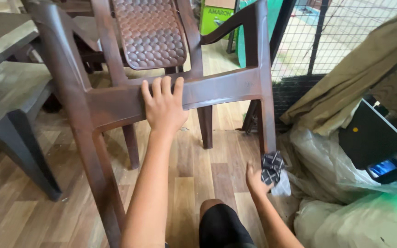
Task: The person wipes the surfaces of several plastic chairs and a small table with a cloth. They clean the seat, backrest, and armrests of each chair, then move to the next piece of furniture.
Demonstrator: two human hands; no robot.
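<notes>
Gripped in the right hand (257,178) is a small dark patterned cloth (272,167), bunched between the fingers and pressed against the lower part of the chair's right front leg (267,124), near the floor. That grip is closed on the cloth, and the contact suggests wiping the leg. Higher and to the left, the left hand (163,106) lies flat on the front rail of the brown plastic chair (221,89), fingers spread and open over the top edge, palm against the rail; it looks like a steadying hold that keeps the chair from shifting while the leg is rubbed.

Just below the hands, the person's knee in dark shorts (221,225) shows at the near edge, so the person seems to crouch close to the chair. Under everything runs a wood-plank floor (194,174). To the near right lie crumpled clear plastic bags (345,202), touching or almost touching the chair leg, with a black device (373,138) and an olive-brown fabric sheet (359,73) beyond them. At the far left stands a grey table (10,87); a wire mesh fence (341,32) closes the far right.
</notes>
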